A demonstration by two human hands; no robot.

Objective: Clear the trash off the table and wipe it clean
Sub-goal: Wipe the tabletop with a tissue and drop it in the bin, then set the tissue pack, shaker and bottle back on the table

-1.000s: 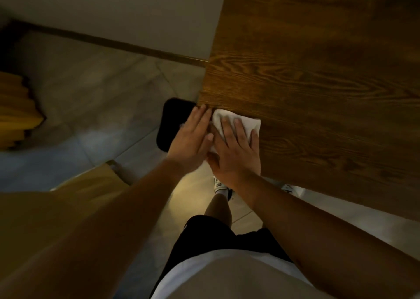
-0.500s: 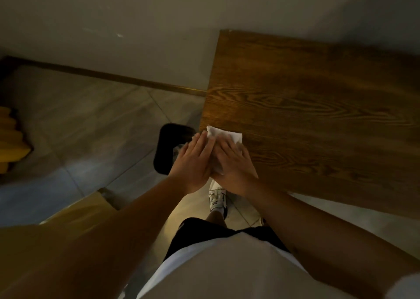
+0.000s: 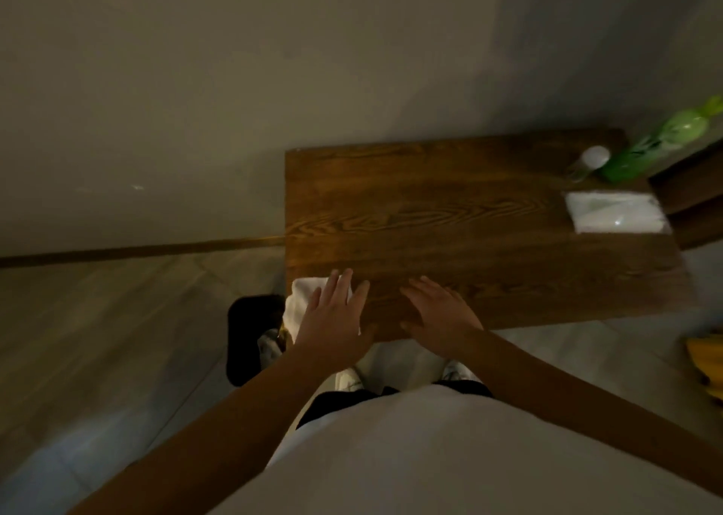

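A white wiping cloth lies at the near left corner of the dark wooden table, partly hanging over the edge. My left hand rests flat on the cloth with fingers spread, covering most of it. My right hand lies flat on the bare wood a little to the right, fingers apart, holding nothing. Below the table's left corner stands a black trash bin with some pale scraps inside.
At the table's far right are a white tissue pack, a green bottle and a small clear bottle with a white cap. A wall runs behind. Tiled floor lies to the left; something yellow sits at the right edge.
My head has lifted, so the whole table shows. My two hands, close together over the cloth before, have parted: the right one moved right onto bare wood, the left stays on the cloth.
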